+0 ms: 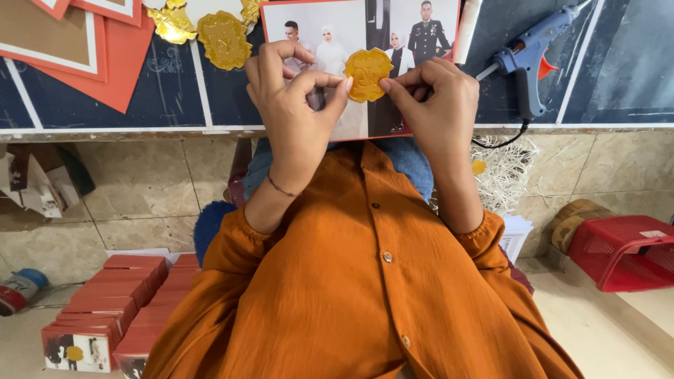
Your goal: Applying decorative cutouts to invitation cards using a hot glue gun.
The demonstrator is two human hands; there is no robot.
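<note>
Gold seal: a flat, scallop-edged disc with embossed relief, held upright over a photo card at the far centre. Both forearms rise from orange sleeves, wrists bent toward each other. The left hand pinches the seal's left edge between thumb and forefinger; the right hand pinches its right edge, other fingers curled.

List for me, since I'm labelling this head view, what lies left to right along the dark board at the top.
Orange card sheets → loose gold seal → left hand → gold seal held between both hands → right hand → blue glue gun.
</note>
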